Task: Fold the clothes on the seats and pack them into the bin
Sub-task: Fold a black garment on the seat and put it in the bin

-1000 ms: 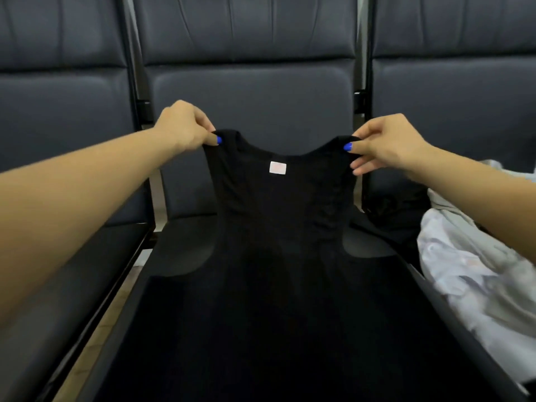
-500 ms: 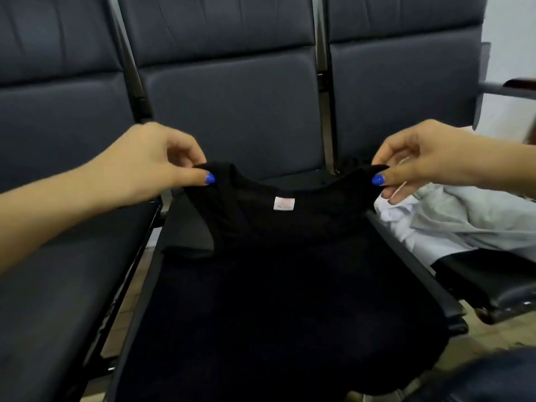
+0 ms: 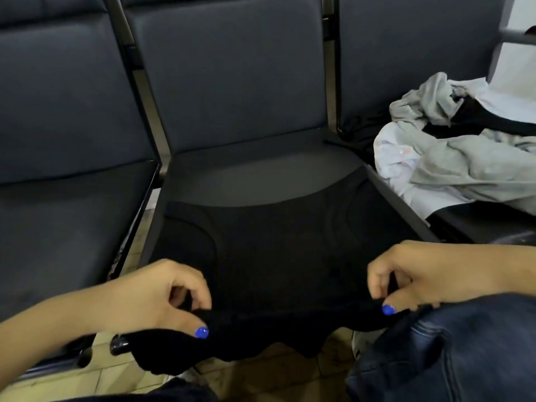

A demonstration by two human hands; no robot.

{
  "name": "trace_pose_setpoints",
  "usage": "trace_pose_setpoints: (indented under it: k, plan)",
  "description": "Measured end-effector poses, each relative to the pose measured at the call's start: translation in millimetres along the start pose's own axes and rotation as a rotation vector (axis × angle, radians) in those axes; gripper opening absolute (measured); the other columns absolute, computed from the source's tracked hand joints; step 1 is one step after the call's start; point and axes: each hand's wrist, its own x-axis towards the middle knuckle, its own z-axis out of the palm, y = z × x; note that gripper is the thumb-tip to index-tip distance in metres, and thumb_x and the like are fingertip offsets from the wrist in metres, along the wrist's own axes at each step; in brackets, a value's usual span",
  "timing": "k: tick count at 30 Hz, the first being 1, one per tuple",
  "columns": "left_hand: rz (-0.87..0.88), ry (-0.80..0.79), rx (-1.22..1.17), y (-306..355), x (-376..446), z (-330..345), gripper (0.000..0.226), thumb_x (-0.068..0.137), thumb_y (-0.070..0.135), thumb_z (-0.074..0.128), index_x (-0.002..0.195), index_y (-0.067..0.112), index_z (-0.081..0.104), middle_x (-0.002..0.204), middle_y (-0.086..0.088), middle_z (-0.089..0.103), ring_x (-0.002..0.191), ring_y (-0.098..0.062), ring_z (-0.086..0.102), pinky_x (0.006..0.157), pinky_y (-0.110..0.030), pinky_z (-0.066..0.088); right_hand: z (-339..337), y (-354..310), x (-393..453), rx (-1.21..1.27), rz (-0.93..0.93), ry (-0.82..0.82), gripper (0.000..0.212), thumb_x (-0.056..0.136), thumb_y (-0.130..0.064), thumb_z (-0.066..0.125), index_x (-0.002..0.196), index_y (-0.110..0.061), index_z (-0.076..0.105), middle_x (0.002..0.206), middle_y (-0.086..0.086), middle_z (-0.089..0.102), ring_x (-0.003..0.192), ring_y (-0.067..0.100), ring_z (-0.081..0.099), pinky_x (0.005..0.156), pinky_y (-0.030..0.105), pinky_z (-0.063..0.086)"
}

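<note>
Fingers (image 3: 200, 332) of left hand (image 3: 150, 297) and of right hand (image 3: 417, 280) each pinch the near edge of the black sleeveless knit garment (image 3: 275, 250), thumbs on top. Garment lies folded over on the middle dark padded seat (image 3: 246, 175), its near edge overhanging the front. To fold well: keep both corners level, tension even, smooth before releasing. Pile of grey and white crumpled clothes (image 3: 452, 158) on the right seat. No bin in view.
</note>
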Motion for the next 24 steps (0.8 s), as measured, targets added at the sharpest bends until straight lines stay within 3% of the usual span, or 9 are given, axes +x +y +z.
trace_pose_setpoints:
  k: [3, 5, 9, 12, 15, 17, 19, 22, 24]
  plan:
    - [-0.093, -0.16, -0.039, 1, 6, 10, 0.009, 0.071, 0.042, 0.079, 0.076, 0.041, 0.071, 0.08, 0.016, 0.066, 0.064, -0.001, 0.05, 0.061, -0.016, 0.04, -3, -4, 14, -0.011, -0.019, -0.094, 0.012, 0.087, -0.026, 0.068, 0.099, -0.025, 0.064, 0.103, -0.004, 0.067, 0.067, 0.003, 0.058, 0.059, 0.023, 0.051]
    - [-0.143, -0.112, -0.04, -2, 16, 6, 0.005, 0.077, 0.036, 0.076, 0.076, 0.032, 0.073, 0.075, 0.014, 0.068, 0.062, 0.001, 0.054, 0.059, -0.014, 0.04, -12, -10, 26, 0.025, -0.029, -0.084, 0.009, 0.089, -0.024, 0.065, 0.099, -0.024, 0.063, 0.102, 0.002, 0.068, 0.068, 0.004, 0.059, 0.057, 0.022, 0.05]
    - [-0.309, 0.365, 0.095, -43, 55, -25, 0.013, 0.086, 0.023, 0.068, 0.075, 0.016, 0.068, 0.063, 0.005, 0.066, 0.058, -0.006, 0.057, 0.054, -0.018, 0.044, -52, -22, 63, 0.076, -0.005, 0.154, 0.007, 0.092, -0.023, 0.059, 0.096, -0.018, 0.063, 0.089, 0.003, 0.067, 0.068, 0.01, 0.062, 0.054, 0.023, 0.052]
    - [-0.503, 0.782, 0.086, -77, 80, -47, 0.011, 0.089, 0.015, 0.064, 0.097, 0.007, 0.064, 0.094, -0.01, 0.067, 0.086, -0.023, 0.06, 0.075, -0.029, 0.045, -88, -17, 94, 0.038, 0.094, 0.396, 0.01, 0.092, -0.026, 0.058, 0.092, -0.017, 0.062, 0.086, 0.005, 0.066, 0.064, 0.016, 0.061, 0.049, 0.026, 0.053]
    - [-0.643, 0.891, 0.04, -100, 90, -54, 0.043, 0.091, 0.025, 0.061, 0.126, 0.001, 0.052, 0.124, -0.019, 0.052, 0.109, -0.034, 0.053, 0.092, -0.038, 0.04, -110, 2, 119, -0.085, 0.315, 0.547, 0.023, 0.092, -0.03, 0.056, 0.105, -0.012, 0.061, 0.102, 0.014, 0.063, 0.078, 0.027, 0.065, 0.061, 0.036, 0.057]
    - [-0.665, 0.884, 0.076, -104, 94, -54, 0.041, 0.091, 0.032, 0.06, 0.117, 0.002, 0.058, 0.119, -0.02, 0.055, 0.104, -0.033, 0.055, 0.086, -0.038, 0.043, -111, 21, 128, -0.192, 0.475, 0.668, 0.042, 0.095, -0.037, 0.05, 0.126, -0.007, 0.05, 0.126, 0.02, 0.051, 0.107, 0.038, 0.058, 0.086, 0.043, 0.049]
    - [-0.632, 0.899, 0.105, -104, 97, -58, 0.028, 0.089, 0.03, 0.064, 0.094, 0.003, 0.063, 0.104, -0.019, 0.062, 0.098, -0.032, 0.057, 0.08, -0.037, 0.046, -105, 39, 131, -0.254, 0.593, 0.767, 0.052, 0.096, -0.044, 0.046, 0.132, -0.006, 0.041, 0.136, 0.02, 0.038, 0.122, 0.04, 0.047, 0.097, 0.044, 0.038]
    - [-0.614, 0.915, 0.101, -104, 99, -68, 0.014, 0.089, 0.016, 0.063, 0.082, 0.008, 0.055, 0.096, -0.018, 0.061, 0.093, -0.034, 0.056, 0.078, -0.038, 0.044, -103, 57, 130, -0.19, 0.591, 0.828, 0.047, 0.093, -0.046, 0.052, 0.12, -0.007, 0.049, 0.129, 0.017, 0.045, 0.113, 0.037, 0.052, 0.09, 0.041, 0.041]
    - [-0.595, 0.968, 0.042, -108, 100, -73, 0.01, 0.093, 0.013, 0.057, 0.087, 0.008, 0.05, 0.094, -0.019, 0.059, 0.091, -0.036, 0.055, 0.075, -0.036, 0.04, -107, 65, 129, -0.058, 0.499, 0.909, 0.034, 0.092, -0.037, 0.058, 0.095, -0.003, 0.059, 0.102, 0.014, 0.061, 0.091, 0.032, 0.059, 0.074, 0.036, 0.043]
